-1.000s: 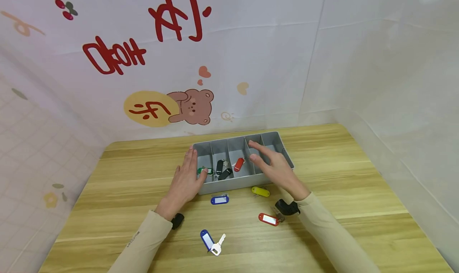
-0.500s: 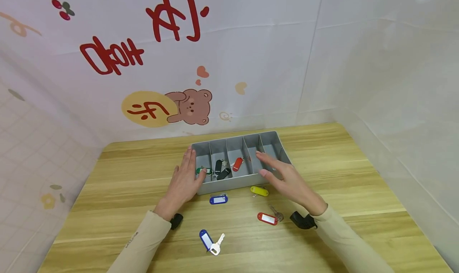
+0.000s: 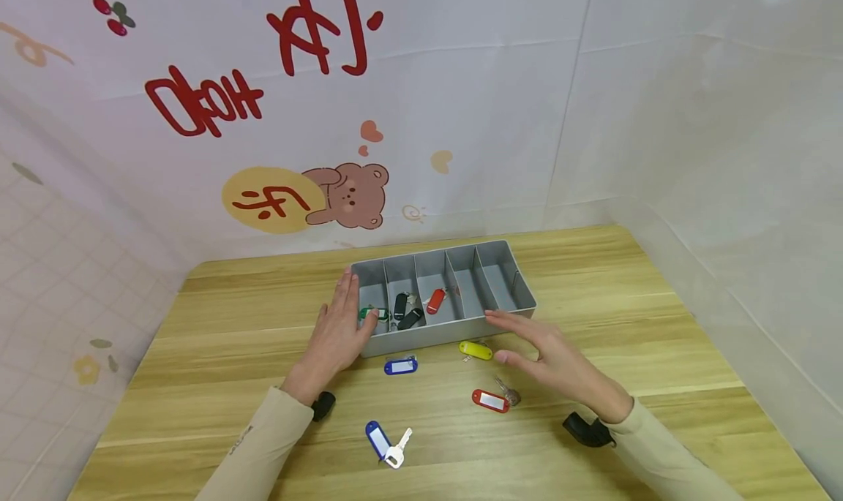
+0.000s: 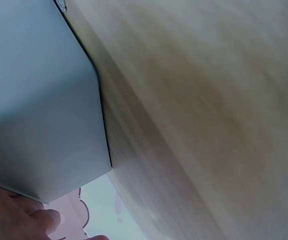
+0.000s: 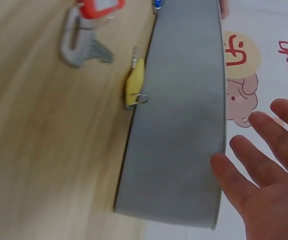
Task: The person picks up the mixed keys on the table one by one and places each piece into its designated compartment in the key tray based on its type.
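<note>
A grey tray (image 3: 421, 336) divided into several compartments stands on the table. My left hand (image 3: 332, 340) rests along its left end, fingers straight and thumb reaching over the front corner. My right hand (image 3: 560, 358), its fingers spread and holding nothing, is at the front rim near the right end; the right wrist view shows its fingertips by that rim. Inside the tray, a green key tag (image 3: 367, 313) lies leftmost, black key tags (image 3: 400, 307) in the second compartment, a red key tag (image 3: 436, 301) in the third. Below my right hand's fingers, a yellow key tag (image 3: 476, 350) lies before the tray.
On the wooden table (image 3: 230, 355) lie a blue key tag (image 3: 401, 366) close to the tray, a red key tag (image 3: 490, 401) with a key (image 3: 508, 393), and another blue key tag (image 3: 378, 439) with a silver key (image 3: 397, 451). A printed white cloth (image 3: 474, 135) hangs behind.
My right hand has drawn back from over the tray's right compartments, toward the front and right. My left hand stays at the left end, and the tags lie as before.
</note>
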`<state>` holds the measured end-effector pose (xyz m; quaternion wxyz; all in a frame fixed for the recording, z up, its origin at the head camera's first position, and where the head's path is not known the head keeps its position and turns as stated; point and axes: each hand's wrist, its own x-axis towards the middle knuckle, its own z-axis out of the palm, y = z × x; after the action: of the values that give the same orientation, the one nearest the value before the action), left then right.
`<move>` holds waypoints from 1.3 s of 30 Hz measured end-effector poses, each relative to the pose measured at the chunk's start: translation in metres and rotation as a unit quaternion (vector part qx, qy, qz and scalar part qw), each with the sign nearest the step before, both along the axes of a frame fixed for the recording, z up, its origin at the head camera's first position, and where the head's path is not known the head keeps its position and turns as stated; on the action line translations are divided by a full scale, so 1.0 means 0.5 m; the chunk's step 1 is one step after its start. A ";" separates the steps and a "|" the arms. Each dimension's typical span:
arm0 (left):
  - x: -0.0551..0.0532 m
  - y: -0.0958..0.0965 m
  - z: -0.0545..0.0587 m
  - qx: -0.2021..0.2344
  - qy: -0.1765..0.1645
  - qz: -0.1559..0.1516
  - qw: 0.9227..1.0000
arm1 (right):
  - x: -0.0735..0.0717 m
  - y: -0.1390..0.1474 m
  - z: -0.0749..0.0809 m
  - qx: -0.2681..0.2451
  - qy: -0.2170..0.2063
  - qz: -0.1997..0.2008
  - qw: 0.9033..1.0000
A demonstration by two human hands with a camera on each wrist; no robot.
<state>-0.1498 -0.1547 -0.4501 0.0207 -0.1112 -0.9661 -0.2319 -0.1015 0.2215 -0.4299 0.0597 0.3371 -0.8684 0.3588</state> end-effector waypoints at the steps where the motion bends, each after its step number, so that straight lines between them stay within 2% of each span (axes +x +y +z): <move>1: 0.000 0.000 0.000 0.000 -0.001 0.000 1.000 | 0.003 0.004 -0.002 0.003 0.000 0.001 1.000; 14: 0.001 -0.001 0.001 -0.009 -0.003 0.002 1.000 | 0.029 0.031 -0.017 0.038 0.012 0.018 0.999; 24: 0.000 -0.001 0.001 -0.003 -0.006 0.000 1.000 | 0.037 0.034 -0.043 0.058 -0.021 0.047 0.997; 39: 0.001 -0.001 0.003 -0.004 -0.008 0.002 1.000 | 0.033 0.042 -0.068 0.047 -0.075 0.114 0.990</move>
<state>-0.1494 -0.1550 -0.4485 0.0134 -0.1074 -0.9675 -0.2285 -0.0849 0.2426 -0.4639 -0.0627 0.4085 -0.8420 0.3466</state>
